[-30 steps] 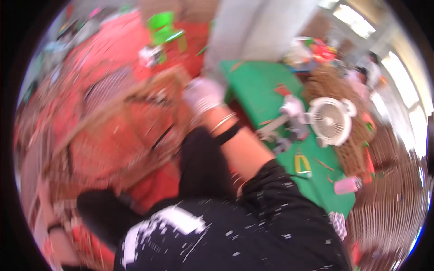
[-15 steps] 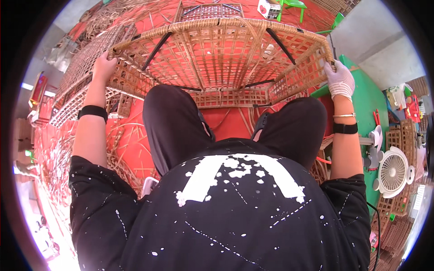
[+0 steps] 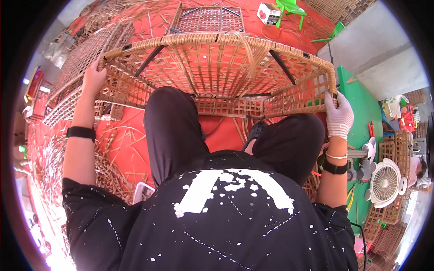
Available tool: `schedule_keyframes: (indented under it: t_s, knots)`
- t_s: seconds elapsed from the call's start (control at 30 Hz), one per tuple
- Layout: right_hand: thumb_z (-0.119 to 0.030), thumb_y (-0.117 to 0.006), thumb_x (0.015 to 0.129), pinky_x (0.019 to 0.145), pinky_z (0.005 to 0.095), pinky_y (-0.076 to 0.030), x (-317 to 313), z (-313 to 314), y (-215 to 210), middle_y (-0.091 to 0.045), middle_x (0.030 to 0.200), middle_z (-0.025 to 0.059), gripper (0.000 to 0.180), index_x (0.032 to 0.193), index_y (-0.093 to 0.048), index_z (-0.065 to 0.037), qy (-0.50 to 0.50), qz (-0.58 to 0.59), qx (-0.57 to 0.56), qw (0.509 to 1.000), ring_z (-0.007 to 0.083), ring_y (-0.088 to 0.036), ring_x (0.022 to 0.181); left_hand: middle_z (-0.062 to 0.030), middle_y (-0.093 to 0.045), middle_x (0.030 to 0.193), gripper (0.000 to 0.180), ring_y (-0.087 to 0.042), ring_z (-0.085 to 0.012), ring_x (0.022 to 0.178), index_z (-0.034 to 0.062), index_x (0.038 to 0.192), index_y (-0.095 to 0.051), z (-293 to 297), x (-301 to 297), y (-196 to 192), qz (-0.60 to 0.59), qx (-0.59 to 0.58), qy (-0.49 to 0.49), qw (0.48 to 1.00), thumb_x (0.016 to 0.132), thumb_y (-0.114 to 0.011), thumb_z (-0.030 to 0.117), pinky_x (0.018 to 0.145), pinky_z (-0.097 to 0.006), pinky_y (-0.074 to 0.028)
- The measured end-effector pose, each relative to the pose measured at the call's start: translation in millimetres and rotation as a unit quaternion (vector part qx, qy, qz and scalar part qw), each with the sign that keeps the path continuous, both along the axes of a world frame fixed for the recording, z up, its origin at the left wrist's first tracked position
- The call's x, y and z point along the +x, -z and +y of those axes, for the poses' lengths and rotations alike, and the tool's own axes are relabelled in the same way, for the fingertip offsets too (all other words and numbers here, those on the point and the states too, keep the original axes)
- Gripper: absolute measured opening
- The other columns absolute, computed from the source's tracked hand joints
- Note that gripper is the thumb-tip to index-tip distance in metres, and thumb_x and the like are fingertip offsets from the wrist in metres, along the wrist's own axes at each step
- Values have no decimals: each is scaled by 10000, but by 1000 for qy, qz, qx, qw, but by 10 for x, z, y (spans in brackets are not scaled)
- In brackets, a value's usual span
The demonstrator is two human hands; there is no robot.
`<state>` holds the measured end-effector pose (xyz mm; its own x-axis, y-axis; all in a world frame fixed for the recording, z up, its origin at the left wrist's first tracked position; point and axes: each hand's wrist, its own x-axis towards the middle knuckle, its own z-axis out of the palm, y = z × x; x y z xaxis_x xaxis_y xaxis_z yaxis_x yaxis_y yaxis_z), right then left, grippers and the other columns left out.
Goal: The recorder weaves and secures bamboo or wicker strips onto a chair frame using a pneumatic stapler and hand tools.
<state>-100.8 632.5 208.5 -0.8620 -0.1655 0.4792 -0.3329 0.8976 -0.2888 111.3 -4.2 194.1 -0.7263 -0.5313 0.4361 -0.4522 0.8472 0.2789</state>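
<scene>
A large open-weave wicker basket with a wrapped rim stands tilted in front of my knees, its open side toward me. Bare, my left hand is closed around the rim at the basket's left end. At the right end, my right hand, in a pale striped glove, has its fingers hooked over the rim. Black struts brace the inside corners, and a loose cane strip hangs over the far rim.
More woven panels and baskets stack at the left. Another woven frame lies beyond. Loose cane strips litter the red floor. A green table holding a white fan stands right; a green chair and white box stand far off.
The basket has come closer to me, its right end more than its left. My right hand has moved nearer with it, and my left hand slightly outward and nearer.
</scene>
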Motion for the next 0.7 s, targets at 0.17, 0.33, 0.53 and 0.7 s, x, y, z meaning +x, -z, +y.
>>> schedule_keyframes:
  t_s: [0.17,0.33,0.53,0.7]
  knots:
    - [-353,-697,797,750,334,-486,184,-36,-47,-641,929,130,407,1051,-641,-41,-26,49,-25,998,255,-624,817,-139,-651,836,397,-616,-249,760,50,1119,-611,-49,52,71,11,55,10,998,795,-593,278,728,-357,-467]
    - [-161,-722,796,748,266,-473,465,-405,-136,-619,912,78,291,1043,-644,-27,-146,69,-157,974,147,-587,800,-112,-640,794,405,-601,-206,728,46,1103,-614,-119,-66,38,11,104,22,994,799,-597,314,709,-343,-466]
    - [-248,-707,819,873,300,-461,330,-1296,295,-608,1111,140,507,1190,-531,50,-298,-247,-252,887,184,-581,995,-145,-651,803,451,-618,-237,740,30,1121,-598,-227,-475,-130,-65,90,-4,994,803,-597,351,706,-354,-473]
    - [-319,-645,858,897,338,-450,-143,-1759,629,-617,1080,146,449,1125,-564,33,-273,-394,-296,826,210,-585,990,-224,-651,903,469,-636,-328,861,-15,1087,-594,-166,-805,-135,-80,117,-11,990,786,-596,344,774,-405,-478]
